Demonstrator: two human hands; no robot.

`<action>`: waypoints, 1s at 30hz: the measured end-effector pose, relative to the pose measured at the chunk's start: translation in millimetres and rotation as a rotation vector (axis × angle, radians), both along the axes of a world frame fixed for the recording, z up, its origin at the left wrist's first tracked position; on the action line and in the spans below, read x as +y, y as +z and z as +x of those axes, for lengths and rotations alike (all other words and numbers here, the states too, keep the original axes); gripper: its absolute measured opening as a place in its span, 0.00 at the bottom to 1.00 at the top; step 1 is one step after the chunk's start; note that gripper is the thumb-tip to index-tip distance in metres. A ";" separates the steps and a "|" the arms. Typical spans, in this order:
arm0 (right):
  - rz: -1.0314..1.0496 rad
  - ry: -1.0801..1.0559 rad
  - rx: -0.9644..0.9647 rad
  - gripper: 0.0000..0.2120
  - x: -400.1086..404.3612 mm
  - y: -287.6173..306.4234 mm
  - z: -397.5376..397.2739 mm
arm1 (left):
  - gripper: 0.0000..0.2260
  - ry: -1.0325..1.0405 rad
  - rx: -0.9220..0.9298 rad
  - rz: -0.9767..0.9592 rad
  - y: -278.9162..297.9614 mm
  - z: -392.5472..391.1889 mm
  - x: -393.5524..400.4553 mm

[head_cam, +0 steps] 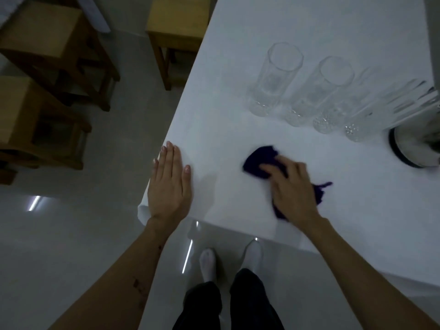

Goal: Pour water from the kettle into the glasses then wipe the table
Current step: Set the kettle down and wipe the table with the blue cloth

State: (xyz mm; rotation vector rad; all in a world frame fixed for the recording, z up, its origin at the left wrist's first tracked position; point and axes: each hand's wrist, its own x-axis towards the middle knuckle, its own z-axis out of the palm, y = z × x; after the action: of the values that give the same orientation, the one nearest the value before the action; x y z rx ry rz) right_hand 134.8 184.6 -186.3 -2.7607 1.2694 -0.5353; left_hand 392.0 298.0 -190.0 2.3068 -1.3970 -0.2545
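Head view: kettle [419,148] cut off.

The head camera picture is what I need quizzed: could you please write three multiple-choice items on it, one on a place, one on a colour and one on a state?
1. Where does the left hand lie?
A. flat on the table's near corner
B. on a glass
C. on the kettle

2. What colour is the cloth?
A. yellow
B. dark blue-purple
C. white

3. What is the right hand doing?
A. hanging free of the table
B. holding a glass
C. pressing the cloth onto the table

Answers:
1 A, the palm lies open by the table edge, apart from the glasses.
2 B, it shows dark against the white table.
3 C, the fingers are spread over the cloth, which sticks out on both sides.
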 end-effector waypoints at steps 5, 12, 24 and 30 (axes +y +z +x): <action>0.058 -0.378 -0.087 0.20 -29.0 2.2 76.3 | 0.27 0.012 0.007 0.000 -1.8 -0.5 -0.4; 0.107 -0.036 -0.135 0.17 76.2 -1.9 138.8 | 0.25 0.044 0.112 -0.092 -4.8 5.5 1.1; -0.067 -0.291 0.025 0.16 101.1 -8.9 -74.1 | 0.26 -0.003 0.025 -0.059 -2.0 3.1 3.8; 0.074 -0.411 -0.168 0.21 68.1 -2.7 19.0 | 0.24 0.013 -0.009 -0.070 -4.3 2.4 1.7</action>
State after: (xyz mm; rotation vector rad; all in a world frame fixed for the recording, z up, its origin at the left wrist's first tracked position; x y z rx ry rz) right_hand 153.8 252.6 -189.1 -2.3402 1.7779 -0.7096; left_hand 394.5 299.7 -194.3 2.2620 -1.3730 -0.1882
